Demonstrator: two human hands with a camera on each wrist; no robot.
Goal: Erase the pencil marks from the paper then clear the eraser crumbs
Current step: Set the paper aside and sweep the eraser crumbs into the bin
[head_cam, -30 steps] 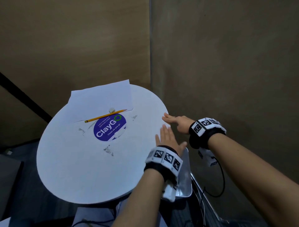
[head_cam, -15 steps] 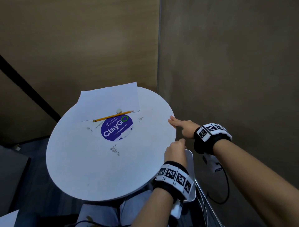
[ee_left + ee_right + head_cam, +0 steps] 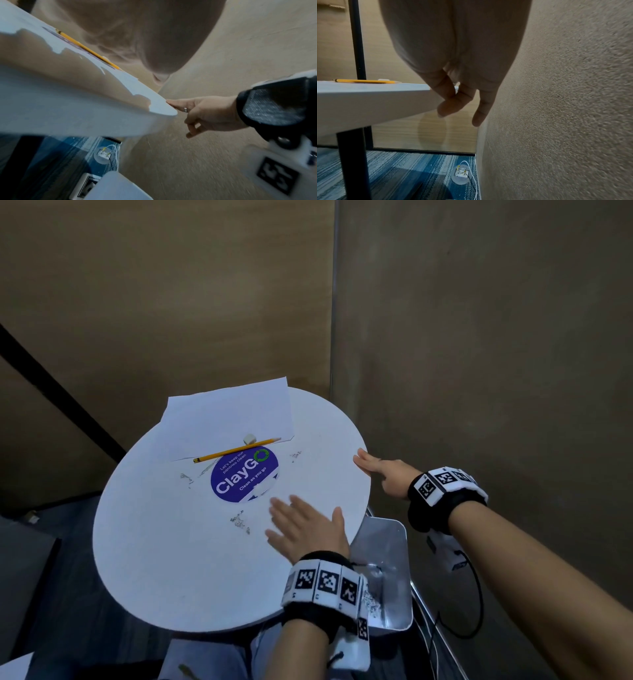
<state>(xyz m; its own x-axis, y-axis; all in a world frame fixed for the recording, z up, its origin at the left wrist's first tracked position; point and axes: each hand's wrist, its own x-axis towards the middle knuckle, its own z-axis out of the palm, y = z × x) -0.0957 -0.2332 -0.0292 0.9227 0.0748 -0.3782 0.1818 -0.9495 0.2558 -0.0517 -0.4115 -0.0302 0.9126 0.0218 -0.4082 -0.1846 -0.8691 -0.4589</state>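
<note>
A white sheet of paper point(image 3: 226, 419) lies at the far side of the round white table point(image 3: 164, 559). A yellow pencil point(image 3: 236, 450) and a small white eraser point(image 3: 249, 438) rest on its near edge. Grey eraser crumbs point(image 3: 240, 522) lie in a small pile near the table's middle, with smaller patches to the left point(image 3: 186, 479) and right point(image 3: 295, 455) of the sticker. My left hand point(image 3: 298, 525) lies flat on the table with fingers spread, just right of the middle pile. My right hand point(image 3: 373, 469) rests on the table's right rim, fingers straight, holding nothing.
A purple round ClayGo sticker point(image 3: 244, 475) marks the table's centre. A white bin point(image 3: 387, 546) with crumbs inside sits below the table's right edge, between my arms. Walls stand close behind and to the right. A black table leg point(image 3: 351, 162) and cables are on the carpet.
My left hand has moved from the table's right edge, where it was curled, out onto the tabletop and flattened beside the middle crumb pile. My right hand stays at the rim.
</note>
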